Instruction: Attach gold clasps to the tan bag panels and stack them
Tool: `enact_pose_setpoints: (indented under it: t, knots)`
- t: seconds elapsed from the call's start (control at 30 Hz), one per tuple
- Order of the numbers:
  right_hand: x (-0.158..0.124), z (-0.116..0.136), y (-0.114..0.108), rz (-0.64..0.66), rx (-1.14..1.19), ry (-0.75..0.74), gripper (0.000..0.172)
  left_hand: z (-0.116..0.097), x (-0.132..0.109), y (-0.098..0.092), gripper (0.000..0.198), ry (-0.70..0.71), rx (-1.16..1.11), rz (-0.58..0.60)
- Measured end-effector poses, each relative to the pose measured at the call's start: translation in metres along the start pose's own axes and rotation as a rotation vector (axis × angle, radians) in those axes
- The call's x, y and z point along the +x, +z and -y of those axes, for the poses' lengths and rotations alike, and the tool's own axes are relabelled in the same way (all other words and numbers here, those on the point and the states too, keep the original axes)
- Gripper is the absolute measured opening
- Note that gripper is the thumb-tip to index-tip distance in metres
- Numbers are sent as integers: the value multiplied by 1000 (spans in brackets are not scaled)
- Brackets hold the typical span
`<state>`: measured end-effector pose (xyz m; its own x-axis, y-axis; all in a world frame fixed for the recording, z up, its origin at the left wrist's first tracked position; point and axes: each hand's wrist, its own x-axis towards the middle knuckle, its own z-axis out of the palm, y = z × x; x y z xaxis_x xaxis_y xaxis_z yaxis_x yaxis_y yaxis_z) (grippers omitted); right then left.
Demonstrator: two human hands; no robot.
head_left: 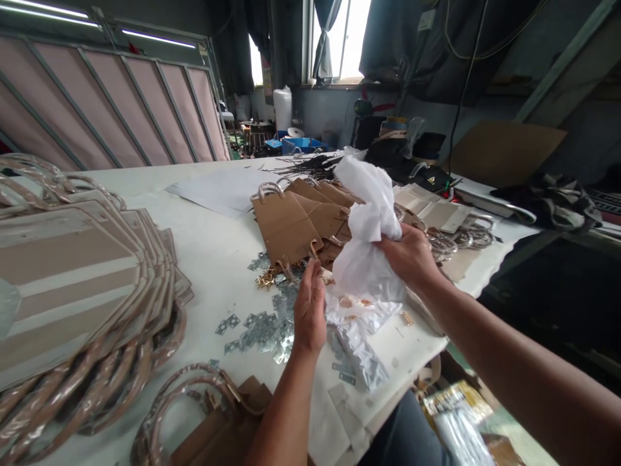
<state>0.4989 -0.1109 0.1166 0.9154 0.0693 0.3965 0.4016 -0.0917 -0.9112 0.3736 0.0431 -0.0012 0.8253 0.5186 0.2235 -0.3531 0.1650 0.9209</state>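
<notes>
Crumpled white tissue paper point(366, 213) hangs bunched above the table, gripped at its right side by my right hand point(410, 255). Its lower end droops over a clear plastic bag point(361, 343) with small copper-coloured pieces. To the left of the paper, my left hand point(310, 310) is held up with its fingers stretched out, and I see nothing in it. Just beyond its fingertips lie brown handbag pieces point(286, 223) with plastic-wrapped handles. Small silver metal plates point(264, 330) are scattered beside that hand, and a pile of gold-coloured fasteners point(266, 279) lies behind them.
At the left, a large stack of beige bag panels point(72, 272) with wrapped handles covers the white table point(204, 272). Another brown bag piece point(218, 421) is at the near edge. More panels point(431, 204) and dark straps point(310, 167) lie farther back.
</notes>
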Motion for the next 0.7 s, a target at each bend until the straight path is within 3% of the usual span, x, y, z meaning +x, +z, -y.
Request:
enact_pose_setpoints:
  t: [0.27,0.4,0.47,0.53,0.6,0.63,0.7]
  knots:
    - [15,20,-3,13,-9,-59,31,4,1,1,59,24,56,25]
    - [11,34,0,114,-55,-128,26,1,2,1,69,169,175,26]
    - [2,37,10,173,-49,-147,25,-5,0,2,86,279,290,-8]
    - [-11,36,25,300,0,-108,28,-11,-3,4,109,334,370,-16]
    - [-26,34,42,491,76,-41,33,-16,-7,8,120,261,379,9]
    - [-33,34,50,592,115,-19,35,-18,-9,10,114,199,350,12]
    - [-42,37,57,776,174,-6,37,-18,-9,12,82,75,248,-40]
